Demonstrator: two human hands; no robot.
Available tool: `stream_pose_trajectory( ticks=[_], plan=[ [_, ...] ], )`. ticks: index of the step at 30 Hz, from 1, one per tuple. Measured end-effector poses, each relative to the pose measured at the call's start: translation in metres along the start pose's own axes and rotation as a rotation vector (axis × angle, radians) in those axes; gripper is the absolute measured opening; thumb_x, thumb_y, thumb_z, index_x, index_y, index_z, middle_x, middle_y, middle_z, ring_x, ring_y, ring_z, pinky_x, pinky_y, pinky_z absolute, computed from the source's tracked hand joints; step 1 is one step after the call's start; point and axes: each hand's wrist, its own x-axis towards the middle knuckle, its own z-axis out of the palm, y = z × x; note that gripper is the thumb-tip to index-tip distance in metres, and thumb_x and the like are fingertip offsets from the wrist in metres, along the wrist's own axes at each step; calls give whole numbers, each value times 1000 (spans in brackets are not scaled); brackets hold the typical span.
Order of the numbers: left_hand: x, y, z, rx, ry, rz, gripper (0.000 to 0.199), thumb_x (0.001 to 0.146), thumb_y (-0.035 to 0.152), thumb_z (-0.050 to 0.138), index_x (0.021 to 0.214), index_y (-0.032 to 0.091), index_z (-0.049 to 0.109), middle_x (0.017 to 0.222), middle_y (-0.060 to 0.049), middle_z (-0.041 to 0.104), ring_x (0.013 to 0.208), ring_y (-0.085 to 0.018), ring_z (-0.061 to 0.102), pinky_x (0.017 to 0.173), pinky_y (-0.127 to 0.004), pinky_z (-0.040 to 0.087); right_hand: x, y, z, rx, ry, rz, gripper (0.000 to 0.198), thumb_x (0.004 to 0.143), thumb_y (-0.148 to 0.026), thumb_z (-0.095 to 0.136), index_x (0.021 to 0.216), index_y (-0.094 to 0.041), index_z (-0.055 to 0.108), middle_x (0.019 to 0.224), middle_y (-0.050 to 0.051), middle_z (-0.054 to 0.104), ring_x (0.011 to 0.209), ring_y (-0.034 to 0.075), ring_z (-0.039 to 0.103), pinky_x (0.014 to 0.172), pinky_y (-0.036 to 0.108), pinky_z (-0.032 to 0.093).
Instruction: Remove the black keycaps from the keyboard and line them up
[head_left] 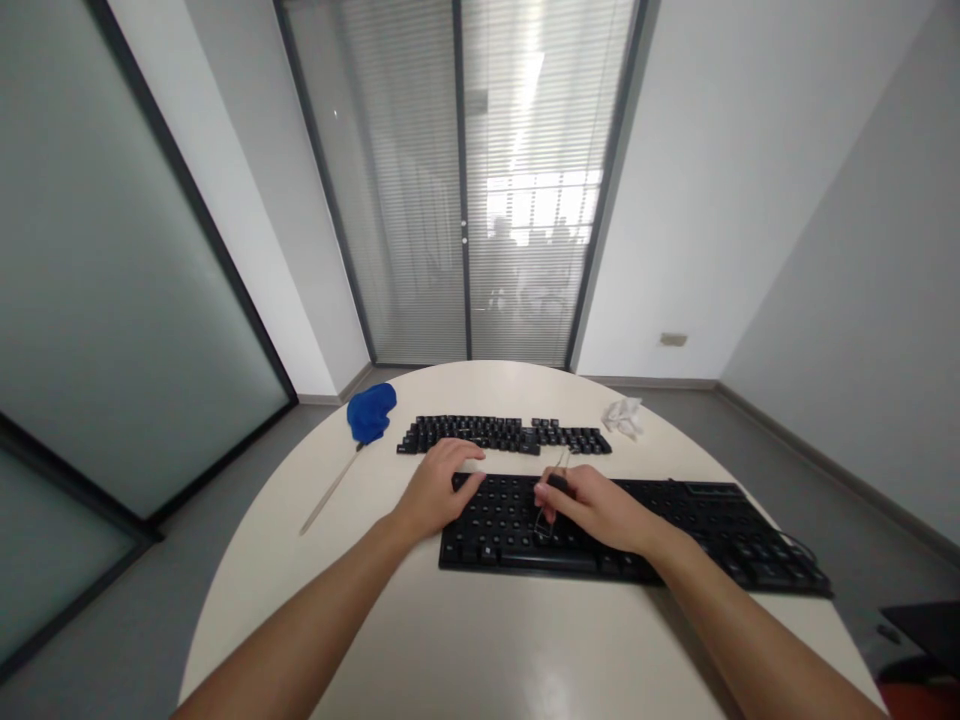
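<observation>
A black keyboard [525,560] lies across the table, with many of its keycaps off on the left and middle. My right hand [606,508] is closed around a wire keycap puller [558,483] with a dark handle. The puller's lower wire loops reach down onto the keys, and its other wires point up. At the keyboard's left end rests my left hand [439,483], thumb and fingers spread over the corner. Just beyond the keyboard, loose black keycaps [469,432] stand in rows, with a second group of keycaps [574,438] to their right.
A blue cloth duster [371,412] with a thin pale stick lies on the left of the round white table [480,640]. Crumpled white tissue [624,416] sits at the far right. The keyboard's cable [799,545] curls by its right end.
</observation>
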Motion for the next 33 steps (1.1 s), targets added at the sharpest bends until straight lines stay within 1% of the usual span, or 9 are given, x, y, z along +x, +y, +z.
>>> stream_pose_trajectory(
  ticks=[2,5,8,13,18,21,28,31,33],
  plan=[
    [-2,15,-1,-102,-133,50,24,92,28,56,114,20,59,118,-8,64,113,-22,56,102,-41,44,-1,-2,1,-18,-37,-8,41,101,-44,43,77,-18,63,70,2,70,67,15,63,68,25,44],
    [-6,29,-2,-176,-346,98,42,89,33,61,128,21,53,129,-10,60,119,-24,54,105,-41,43,-1,-2,3,-32,-57,-25,40,100,-44,44,78,-18,63,70,2,69,65,15,62,65,24,43],
    [-7,32,-3,-172,-450,131,54,84,38,67,133,21,51,141,-12,52,130,-28,47,112,-45,37,0,0,5,-39,-62,-40,37,99,-44,48,79,-18,64,69,2,68,63,15,61,63,24,42],
    [-6,28,-5,-153,-479,145,52,82,38,70,129,20,56,142,-13,51,133,-28,46,114,-44,35,0,2,5,-43,-63,-45,36,98,-44,50,80,-18,67,68,2,68,62,15,60,61,24,42],
    [-4,29,-8,-150,-488,157,52,79,38,72,127,20,59,142,-13,52,132,-27,47,114,-42,36,-2,-4,1,-58,-14,-53,36,96,-47,50,94,-18,72,84,5,72,74,18,63,69,27,46],
    [-3,30,-9,-144,-489,148,52,78,38,73,125,20,60,142,-12,52,132,-28,48,113,-42,36,-3,-6,0,9,12,-43,39,99,-48,45,100,-18,71,88,5,72,72,17,64,69,27,47],
    [-1,28,-16,-144,-486,146,47,78,36,72,122,21,63,137,-11,56,126,-26,53,109,-40,41,-3,5,-6,50,164,30,49,98,-53,43,90,-15,73,74,6,70,62,16,62,61,26,48],
    [0,26,-19,-141,-487,130,43,78,33,72,119,23,64,130,-9,60,120,-26,56,105,-39,45,-4,6,-10,31,158,65,53,97,-57,42,91,-15,74,53,0,60,50,14,56,55,25,44],
    [0,26,-20,-133,-475,130,40,79,33,71,118,23,64,128,-9,61,118,-25,57,104,-39,45,-5,4,-12,25,134,61,55,97,-58,40,93,-15,74,46,-2,54,48,14,55,55,25,43]
  ],
)
